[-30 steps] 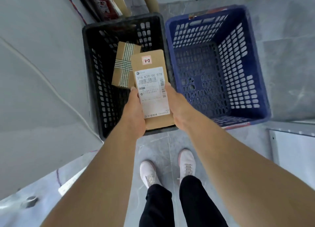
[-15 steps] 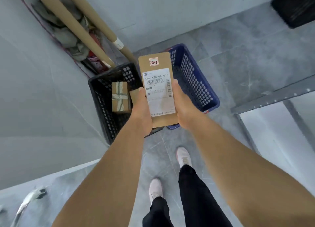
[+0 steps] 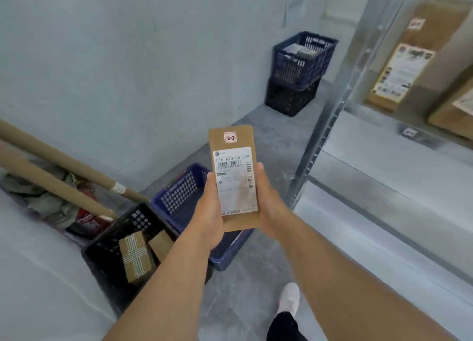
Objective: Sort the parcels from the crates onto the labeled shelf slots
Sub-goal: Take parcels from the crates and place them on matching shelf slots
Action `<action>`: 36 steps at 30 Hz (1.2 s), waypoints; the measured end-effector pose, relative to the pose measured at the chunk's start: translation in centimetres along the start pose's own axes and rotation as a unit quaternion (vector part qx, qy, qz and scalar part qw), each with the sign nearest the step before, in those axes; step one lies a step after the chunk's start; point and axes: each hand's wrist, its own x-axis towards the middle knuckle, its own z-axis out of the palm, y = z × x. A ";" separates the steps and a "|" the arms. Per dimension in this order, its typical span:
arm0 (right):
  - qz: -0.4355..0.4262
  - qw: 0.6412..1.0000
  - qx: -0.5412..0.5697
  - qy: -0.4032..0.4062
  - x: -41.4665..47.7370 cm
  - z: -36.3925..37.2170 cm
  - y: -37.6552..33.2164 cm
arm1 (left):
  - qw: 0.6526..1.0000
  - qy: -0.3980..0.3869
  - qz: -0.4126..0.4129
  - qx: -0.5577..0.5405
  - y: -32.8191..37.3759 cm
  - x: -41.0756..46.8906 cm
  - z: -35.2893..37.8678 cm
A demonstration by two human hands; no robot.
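Person is wearing black trousers; one leg is showing at the bottom edge. A white shoe is showing beyond the cuff, rounded toe, detail blurred. The left forearm and right forearm are showing bare to the frame edge. The left hand and right hand are showing bare too.

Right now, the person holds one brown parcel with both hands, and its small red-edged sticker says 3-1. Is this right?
Not quite. The head view shows the sticker reading 2-2, not 3-1. The rest stands: the left hand and the right hand both grip the one brown parcel.
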 end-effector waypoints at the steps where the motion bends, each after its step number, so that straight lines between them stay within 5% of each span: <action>1: -0.016 1.000 0.006 0.011 -0.9 -0.8 -0.4 | 1.000 -0.025 0.001 0.008 0.3 -0.4 1.0; 19: -0.146 0.957 0.092 0.232 -13.5 -16.1 -2.2 | 0.947 -0.288 0.029 0.141 -0.9 -6.3 19.6; 36: -0.176 0.907 0.134 0.359 -24.8 -26.2 0.4 | 0.897 -0.392 0.024 0.205 -6.1 -14.4 31.9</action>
